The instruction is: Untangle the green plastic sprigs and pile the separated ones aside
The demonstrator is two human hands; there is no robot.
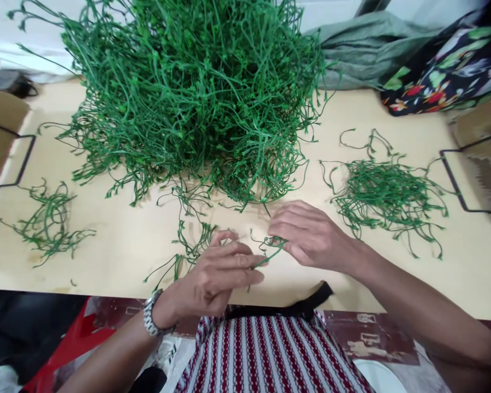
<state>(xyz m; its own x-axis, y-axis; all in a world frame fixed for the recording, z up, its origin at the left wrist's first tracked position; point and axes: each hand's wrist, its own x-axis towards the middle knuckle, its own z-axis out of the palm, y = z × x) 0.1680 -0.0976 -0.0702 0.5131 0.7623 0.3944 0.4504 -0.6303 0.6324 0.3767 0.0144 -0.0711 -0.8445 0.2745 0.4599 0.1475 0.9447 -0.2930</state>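
Observation:
A thin green stem [275,253] with small branching tips stretches between my two hands. My right hand [317,234] is closed in a pinch on its upper end. My left hand [223,270], with a metal watch at the wrist, has its fingers bent around the stem's lower end. Close behind my left hand, several loose green stems [186,240] lie on the table. A big tangled heap of the same stems [188,93] rises just beyond both hands. To the right sits a smaller flat pile of stems [393,194]; a small bunch [49,221] lies far left.
The pale tabletop [106,234] ends close to my body. Black wire frames with cardboard stand at the left [30,158] and right [452,180] sides. Grey-green cloth [368,49] and dark floral fabric [445,76] lie at the back right. A red stool [71,338] shows below left.

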